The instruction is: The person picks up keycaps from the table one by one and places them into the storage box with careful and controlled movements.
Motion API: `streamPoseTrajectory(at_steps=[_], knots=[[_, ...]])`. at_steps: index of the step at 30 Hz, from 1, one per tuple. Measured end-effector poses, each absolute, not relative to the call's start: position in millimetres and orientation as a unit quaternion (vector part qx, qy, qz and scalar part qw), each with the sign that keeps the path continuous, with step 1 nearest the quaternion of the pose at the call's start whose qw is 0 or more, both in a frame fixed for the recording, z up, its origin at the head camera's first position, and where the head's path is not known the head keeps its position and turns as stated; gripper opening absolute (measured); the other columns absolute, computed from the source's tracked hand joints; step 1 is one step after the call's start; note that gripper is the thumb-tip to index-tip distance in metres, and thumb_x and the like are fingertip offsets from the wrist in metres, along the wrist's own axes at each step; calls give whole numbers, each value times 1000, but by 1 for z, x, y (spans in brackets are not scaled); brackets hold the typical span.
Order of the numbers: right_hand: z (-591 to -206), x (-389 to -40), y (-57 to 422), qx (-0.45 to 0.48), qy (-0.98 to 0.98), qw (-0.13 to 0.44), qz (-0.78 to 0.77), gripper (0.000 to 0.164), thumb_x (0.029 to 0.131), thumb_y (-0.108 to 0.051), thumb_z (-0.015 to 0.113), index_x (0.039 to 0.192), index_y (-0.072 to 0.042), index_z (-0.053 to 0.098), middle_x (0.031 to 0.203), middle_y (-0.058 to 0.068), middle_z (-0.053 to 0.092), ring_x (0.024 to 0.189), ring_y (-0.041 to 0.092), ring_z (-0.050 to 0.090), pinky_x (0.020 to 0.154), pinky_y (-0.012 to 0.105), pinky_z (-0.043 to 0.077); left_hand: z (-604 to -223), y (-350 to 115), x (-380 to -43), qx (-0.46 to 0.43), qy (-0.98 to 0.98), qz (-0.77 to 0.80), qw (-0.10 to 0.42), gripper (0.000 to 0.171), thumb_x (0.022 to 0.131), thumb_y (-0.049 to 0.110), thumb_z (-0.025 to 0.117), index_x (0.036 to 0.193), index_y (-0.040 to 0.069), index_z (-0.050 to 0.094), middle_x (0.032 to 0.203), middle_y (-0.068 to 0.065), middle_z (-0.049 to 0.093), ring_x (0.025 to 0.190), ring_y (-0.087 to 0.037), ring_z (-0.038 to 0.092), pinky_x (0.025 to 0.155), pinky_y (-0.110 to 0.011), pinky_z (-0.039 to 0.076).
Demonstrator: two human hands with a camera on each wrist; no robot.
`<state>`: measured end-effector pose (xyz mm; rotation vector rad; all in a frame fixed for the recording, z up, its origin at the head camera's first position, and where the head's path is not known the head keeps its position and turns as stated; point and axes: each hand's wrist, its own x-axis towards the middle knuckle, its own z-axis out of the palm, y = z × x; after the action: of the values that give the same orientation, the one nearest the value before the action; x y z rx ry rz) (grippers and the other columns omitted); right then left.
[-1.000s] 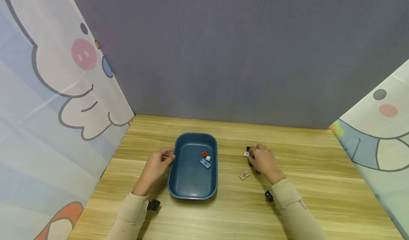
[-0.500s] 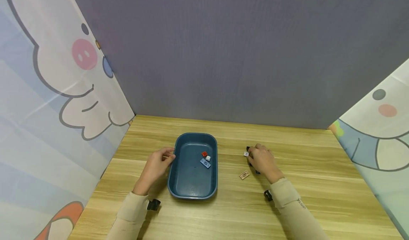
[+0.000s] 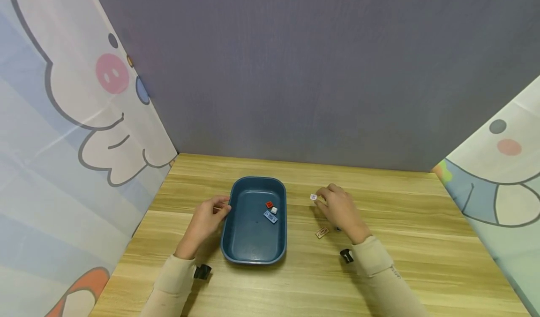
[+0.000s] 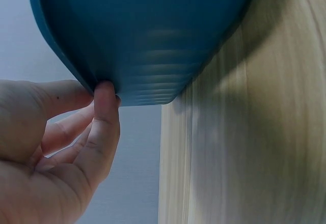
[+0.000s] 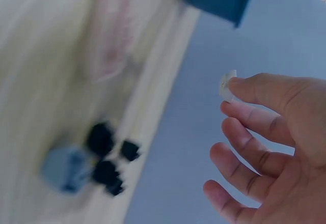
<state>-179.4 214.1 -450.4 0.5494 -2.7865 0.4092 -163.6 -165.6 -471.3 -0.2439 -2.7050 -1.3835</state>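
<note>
A small white keycap (image 3: 313, 197) with dark marking is pinched between the thumb and index finger of my right hand (image 3: 342, 211), above the table right of the tray. In the right wrist view the keycap (image 5: 226, 85) is seen edge-on, and the other fingers are loosely bent. My left hand (image 3: 206, 221) pinches the left rim of the dark blue tray (image 3: 254, 262), with the thumb and forefinger at its edge in the left wrist view. Inside the tray lie a red keycap (image 3: 269, 205), a white keycap (image 3: 274, 210) and a long light-blue keycap (image 3: 270, 217).
A long tan keycap (image 3: 322, 232) lies on the wooden table (image 3: 312, 284) right of the tray. Several small black pieces (image 5: 105, 172) and a blue-grey keycap (image 5: 66, 169) lie below the right hand, mostly hidden by it in the head view. A grey panel (image 3: 295, 73) stands behind.
My right hand has lifted the white keycap from beside the black pieces and moved it left toward the tray. The left hand stays at the rim.
</note>
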Motion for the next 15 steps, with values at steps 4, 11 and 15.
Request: streamPoseTrajectory(at_steps=[4,11,15], knots=[[-437,-176,197,215,-951,158,157,18,89,-17,78,103,-6,74,88,5,60,72,18,53,59,33,44,-471,-166,-163,-82,-886,-454,48,28,95,10,70,122,2,69,101,-12,72,87,-27,69,77,-42,57],[-426,-171,169,246,-937,172,181,19,86,-16,81,102,-8,74,91,5,62,80,22,59,66,39,49,-473,-167,-163,-80,-887,-452,48,28,96,11,70,123,3,69,103,-12,72,89,-28,69,78,-42,57],[-423,-168,156,256,-934,160,193,18,87,-16,80,103,-9,75,93,4,62,84,22,59,70,40,50,-473,-167,-163,-78,-886,-454,47,28,96,10,69,123,3,69,103,-12,72,87,-27,70,76,-42,57]])
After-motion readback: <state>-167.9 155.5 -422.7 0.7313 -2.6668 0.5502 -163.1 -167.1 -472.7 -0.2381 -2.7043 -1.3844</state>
